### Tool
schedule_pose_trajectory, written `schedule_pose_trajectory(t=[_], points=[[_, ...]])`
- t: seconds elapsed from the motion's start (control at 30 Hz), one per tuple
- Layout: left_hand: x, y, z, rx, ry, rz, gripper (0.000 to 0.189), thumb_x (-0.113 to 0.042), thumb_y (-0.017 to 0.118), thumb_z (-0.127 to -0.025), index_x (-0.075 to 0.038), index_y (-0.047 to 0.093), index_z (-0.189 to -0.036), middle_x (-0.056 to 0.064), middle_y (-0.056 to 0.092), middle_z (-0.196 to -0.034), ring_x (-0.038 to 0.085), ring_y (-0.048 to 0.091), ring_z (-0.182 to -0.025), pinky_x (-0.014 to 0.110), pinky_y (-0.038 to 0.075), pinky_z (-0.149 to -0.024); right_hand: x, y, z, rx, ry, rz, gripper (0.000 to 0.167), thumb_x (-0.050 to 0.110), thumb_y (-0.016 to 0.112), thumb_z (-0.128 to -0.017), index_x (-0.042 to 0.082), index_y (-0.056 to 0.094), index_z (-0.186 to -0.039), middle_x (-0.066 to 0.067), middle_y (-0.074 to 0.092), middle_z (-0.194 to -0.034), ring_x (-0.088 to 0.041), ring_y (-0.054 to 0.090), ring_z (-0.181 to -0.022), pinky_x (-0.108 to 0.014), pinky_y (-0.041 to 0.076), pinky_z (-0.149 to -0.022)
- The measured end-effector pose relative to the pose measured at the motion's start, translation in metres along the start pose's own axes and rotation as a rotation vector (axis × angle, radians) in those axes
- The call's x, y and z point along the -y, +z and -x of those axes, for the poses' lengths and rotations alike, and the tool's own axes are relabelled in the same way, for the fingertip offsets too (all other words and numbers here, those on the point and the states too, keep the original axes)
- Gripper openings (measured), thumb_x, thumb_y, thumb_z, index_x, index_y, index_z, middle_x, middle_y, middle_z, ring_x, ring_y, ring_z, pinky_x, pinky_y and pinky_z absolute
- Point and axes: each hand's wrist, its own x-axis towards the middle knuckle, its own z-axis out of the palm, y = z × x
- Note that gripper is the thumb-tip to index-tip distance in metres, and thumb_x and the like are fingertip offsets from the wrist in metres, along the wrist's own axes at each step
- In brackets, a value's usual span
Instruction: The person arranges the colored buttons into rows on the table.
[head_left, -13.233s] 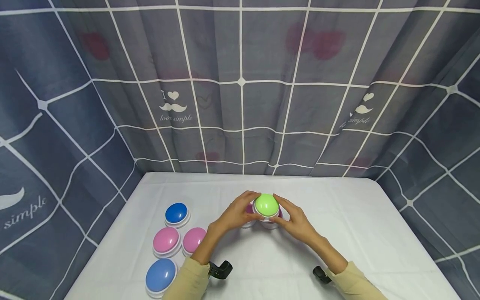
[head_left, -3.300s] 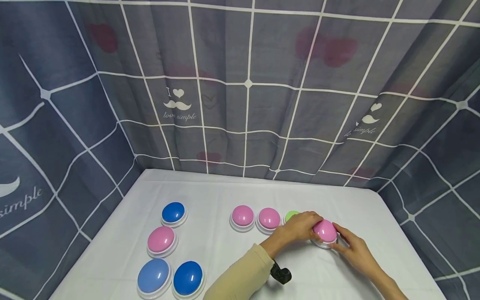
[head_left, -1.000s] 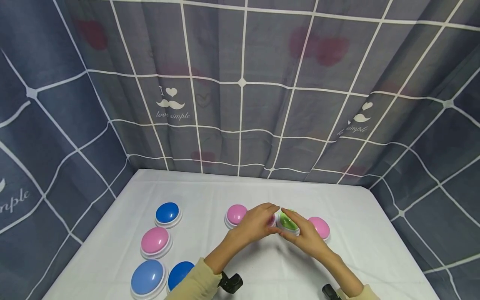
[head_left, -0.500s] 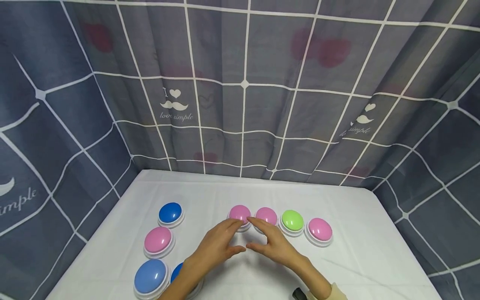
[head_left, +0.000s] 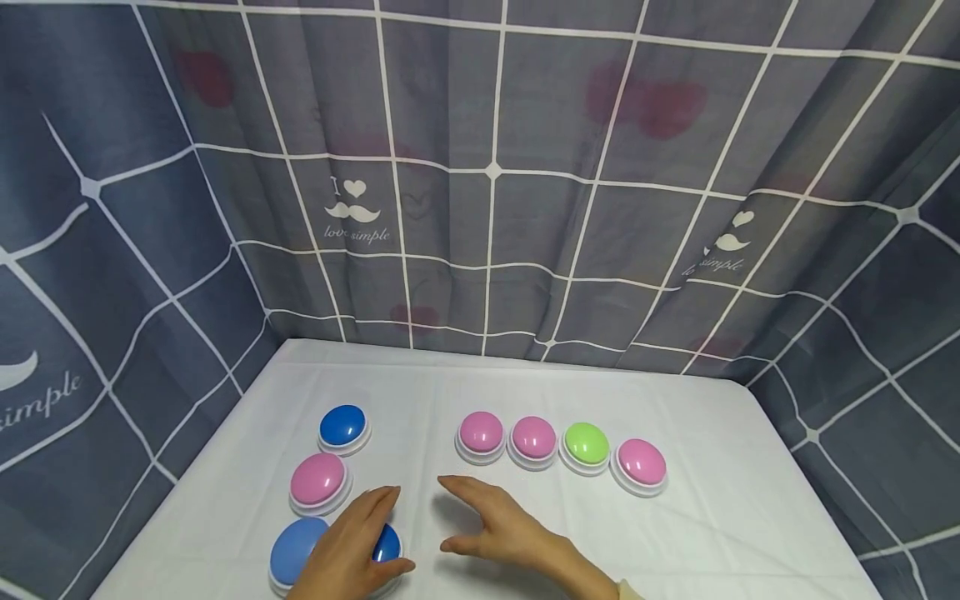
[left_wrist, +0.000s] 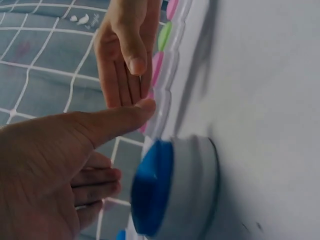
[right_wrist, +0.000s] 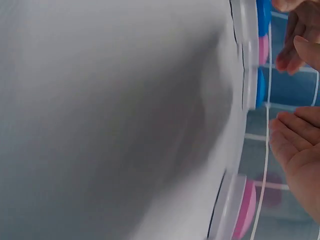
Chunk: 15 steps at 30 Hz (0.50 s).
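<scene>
My left hand [head_left: 352, 542], fingers extended, hovers over the front left. It partly covers a dark blue dome push button [head_left: 386, 543] on a round white base and overlaps a light blue button [head_left: 295, 550]. In the left wrist view the thumb and fingers stand apart beside the dark blue dome [left_wrist: 155, 185], holding nothing. My right hand [head_left: 498, 529] is above the white cloth to the right of that button, thumb spread from the fingers and nothing in its grasp. A pink button [head_left: 318, 479] and another dark blue button [head_left: 342, 425] sit farther back on the left.
Toward the back right, a row runs pink button [head_left: 482, 432], pink button [head_left: 534, 437], green button [head_left: 587, 443] and pink button [head_left: 642, 462]. All sit on a white-covered table [head_left: 720, 533]. Dark checked curtains [head_left: 450, 208] enclose its back and sides.
The green button, earlier held in both hands, stands in the row. A pink button has gone from the left group to the row's right end. Both hands have since moved left and nearer, empty.
</scene>
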Motion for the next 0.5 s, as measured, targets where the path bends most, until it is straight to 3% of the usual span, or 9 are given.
schedule_pose_trajectory(t=[0.1,0.27,0.5], points=[[0.009,0.0,0.005,0.017,-0.019,-0.006,0.099,-0.052,0.089,-0.064,-0.004,0.051,-0.142,0.013,0.051,-0.139,0.038,0.049,-0.125,0.061,0.044,-0.098,0.005,0.011,-0.007,0.047,-0.036,0.026,0.069,0.034,0.075,-0.089,-0.001,0.048,-0.143,-0.009,0.054,-0.142,-0.019,0.05,-0.131,-0.033,0.041,-0.107],[0.017,0.004,0.008,0.045,0.003,-0.022,0.101,-0.049,0.091,-0.063,0.001,0.05,-0.14,0.017,0.05,-0.139,0.041,0.047,-0.125,0.062,0.041,-0.1,0.013,0.026,-0.016,0.11,-0.086,0.081,0.073,0.036,0.076,-0.088,-0.001,0.046,-0.144,-0.009,0.052,-0.143,-0.017,0.047,-0.133,-0.029,0.039,-0.108],[0.027,0.005,0.012,0.086,0.03,-0.012,0.098,-0.047,0.09,-0.064,0.005,0.051,-0.137,0.021,0.052,-0.135,0.045,0.048,-0.123,0.065,0.039,-0.1,0.021,0.04,-0.022,0.19,-0.072,0.084,0.076,0.037,0.077,-0.087,0.002,0.045,-0.146,-0.005,0.051,-0.145,-0.013,0.046,-0.133,-0.025,0.039,-0.107]])
